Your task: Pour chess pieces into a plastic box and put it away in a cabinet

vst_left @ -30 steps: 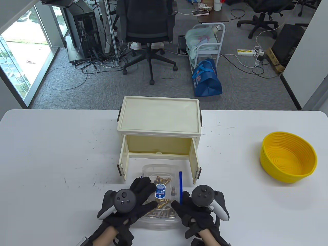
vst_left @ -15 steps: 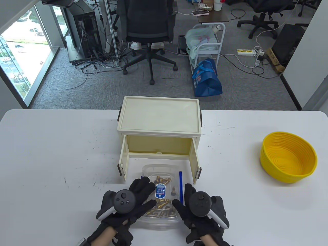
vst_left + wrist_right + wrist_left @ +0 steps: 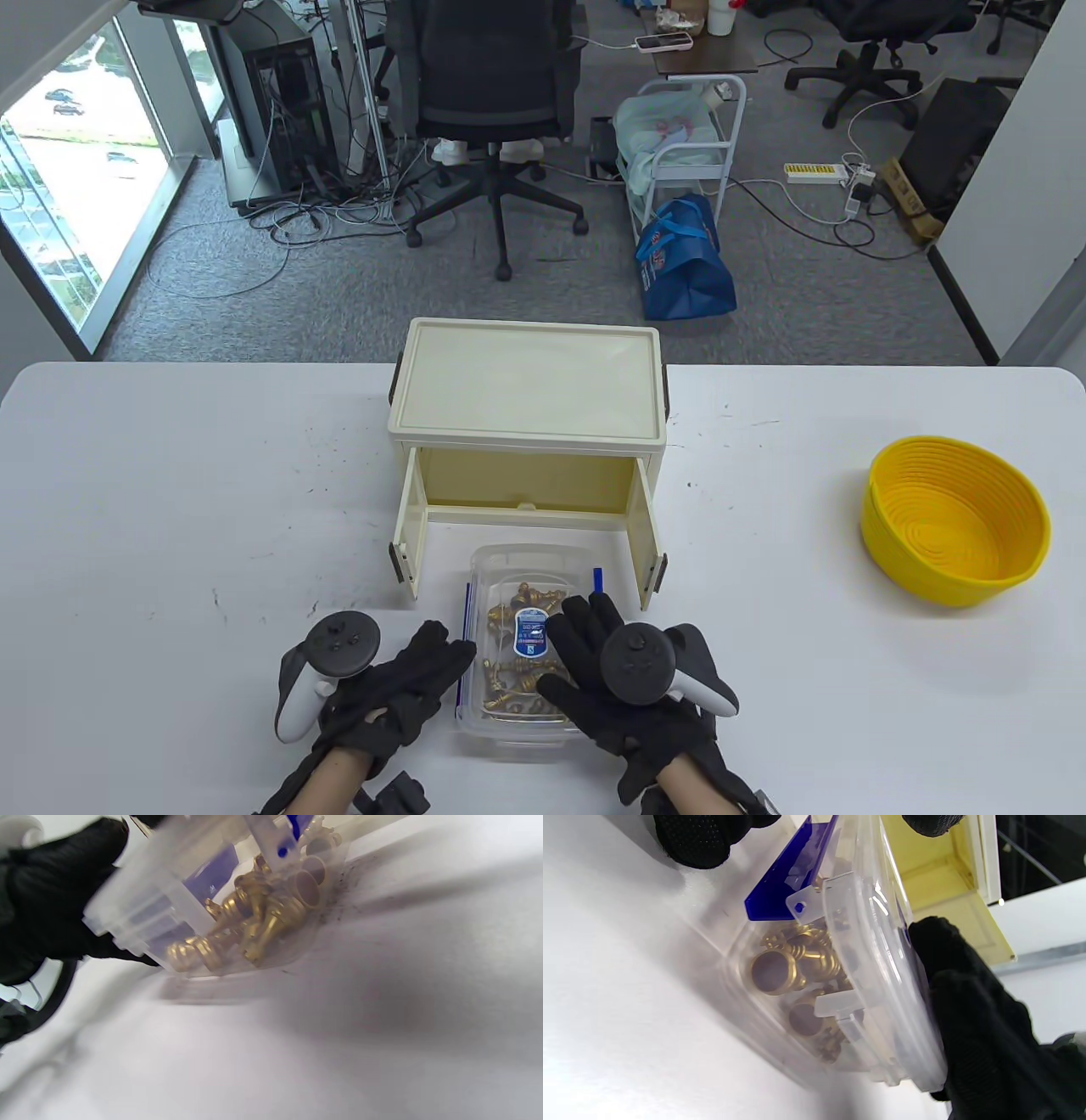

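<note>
Box (image 3: 522, 594), clear, lidded, on table (image 3: 170, 509) just in front of open cabinet (image 3: 526, 399); gold chess pieces (image 3: 509, 679) inside, blue clips on both sides
Left hand (image 3: 386, 692) at box's left side, fingers (image 3: 691, 838) by blue clip (image 3: 785, 887); grasp cannot tell
Right hand (image 3: 619, 679) lies flat over lid, fingers spread, holding nothing
Yellow bowl (image 3: 954, 518) far right
</note>
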A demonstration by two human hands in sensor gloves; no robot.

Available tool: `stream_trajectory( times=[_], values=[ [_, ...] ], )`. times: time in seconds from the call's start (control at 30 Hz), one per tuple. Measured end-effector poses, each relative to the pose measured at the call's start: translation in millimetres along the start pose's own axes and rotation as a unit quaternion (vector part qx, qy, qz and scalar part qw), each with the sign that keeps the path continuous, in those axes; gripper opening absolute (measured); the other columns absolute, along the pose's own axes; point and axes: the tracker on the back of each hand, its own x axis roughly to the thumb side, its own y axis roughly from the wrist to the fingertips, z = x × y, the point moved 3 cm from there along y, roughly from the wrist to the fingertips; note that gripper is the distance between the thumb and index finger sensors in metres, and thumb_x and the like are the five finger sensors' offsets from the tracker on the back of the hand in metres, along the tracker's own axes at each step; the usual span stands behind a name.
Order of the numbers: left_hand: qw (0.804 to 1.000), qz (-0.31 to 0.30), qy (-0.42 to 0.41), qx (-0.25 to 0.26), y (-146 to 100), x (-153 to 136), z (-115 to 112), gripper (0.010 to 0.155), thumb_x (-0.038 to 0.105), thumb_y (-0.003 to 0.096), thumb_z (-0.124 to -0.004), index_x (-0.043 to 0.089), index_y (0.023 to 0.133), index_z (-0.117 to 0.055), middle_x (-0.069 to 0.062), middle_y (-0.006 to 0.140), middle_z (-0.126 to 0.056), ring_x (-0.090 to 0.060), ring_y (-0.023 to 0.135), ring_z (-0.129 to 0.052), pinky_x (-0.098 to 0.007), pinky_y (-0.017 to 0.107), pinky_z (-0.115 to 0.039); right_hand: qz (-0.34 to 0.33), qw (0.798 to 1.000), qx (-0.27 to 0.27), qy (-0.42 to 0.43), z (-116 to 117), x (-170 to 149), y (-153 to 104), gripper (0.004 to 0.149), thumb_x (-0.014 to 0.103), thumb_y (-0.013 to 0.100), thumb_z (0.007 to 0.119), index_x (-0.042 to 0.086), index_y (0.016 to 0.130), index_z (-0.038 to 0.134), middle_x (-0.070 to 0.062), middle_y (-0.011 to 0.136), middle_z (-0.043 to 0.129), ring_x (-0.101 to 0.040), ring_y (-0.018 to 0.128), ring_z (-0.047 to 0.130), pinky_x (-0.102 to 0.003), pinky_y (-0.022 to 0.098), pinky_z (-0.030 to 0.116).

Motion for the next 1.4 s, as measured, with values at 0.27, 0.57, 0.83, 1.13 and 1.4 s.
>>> stream_trajectory(
  times=[0.27, 0.57, 0.83, 1.13, 1.4],
  values=[
    [0.982, 0.016, -0.173, -0.075, 16.1, -15.9, -3.2, 0.091, 0.055, 0.0725, -0.052, -0.010, 0.121, -0.011, -0.041, 0.121, -0.037, -0.056, 0.103, -0.060, -0.066, 0.066, -0.072, -0.005, 1.000, -0.006, 0.005, 4.8, -0.5, 0.0, 0.069, 0.049, 0.064, 0.060, 0.021, 0.117, 0.027, -0.006, 0.123, 0.010, -0.031, 0.112, 0.000, -0.065, 0.078, 0.024],
    [0.971, 0.036, -0.230, -0.061, 16.0, -31.1, 4.6, 0.090, 0.054, 0.0721, -0.054, -0.009, 0.122, -0.014, -0.036, 0.120, -0.041, -0.053, 0.099, -0.064, -0.062, 0.063, -0.076, -0.001, 1.000, -0.005, 0.000, 4.8, 0.4, -0.6, 0.069, 0.050, 0.064, 0.059, 0.021, 0.117, 0.026, -0.006, 0.123, 0.010, -0.031, 0.112, -0.001, -0.066, 0.078, 0.025],
    [0.973, 0.039, -0.224, -0.040, 10.6, -32.6, 17.0, 0.087, 0.053, 0.0713, -0.058, -0.010, 0.122, -0.026, -0.038, 0.114, -0.054, -0.039, 0.086, -0.078, -0.043, 0.054, -0.085, -0.001, 1.000, -0.005, 0.000, 5.0, 0.7, -0.4, 0.069, 0.050, 0.064, 0.059, 0.021, 0.117, 0.026, -0.006, 0.123, 0.009, -0.031, 0.112, -0.002, -0.066, 0.078, 0.024],
    [0.997, 0.025, 0.052, -0.046, 7.2, 11.4, -9.8, 0.086, 0.051, 0.0693, -0.064, -0.010, 0.121, -0.035, -0.032, 0.109, -0.067, -0.038, 0.081, -0.084, -0.041, 0.051, -0.087, -0.002, 1.000, -0.005, 0.002, 5.1, 0.9, -0.6, 0.069, 0.050, 0.064, 0.059, 0.021, 0.117, 0.025, -0.006, 0.123, 0.009, -0.031, 0.112, -0.002, -0.066, 0.078, 0.024],
    [0.993, 0.012, 0.118, 0.009, 3.9, 19.4, -13.5, 0.080, 0.045, 0.0710, -0.063, -0.015, 0.118, -0.040, -0.032, 0.104, -0.074, -0.034, 0.076, -0.090, -0.037, 0.048, -0.089, -0.001, 1.000, -0.006, 0.002, 4.6, 0.9, -0.2, 0.069, 0.050, 0.064, 0.059, 0.021, 0.117, 0.027, -0.005, 0.123, 0.010, -0.030, 0.112, -0.001, -0.064, 0.078, 0.027]
  ],
)
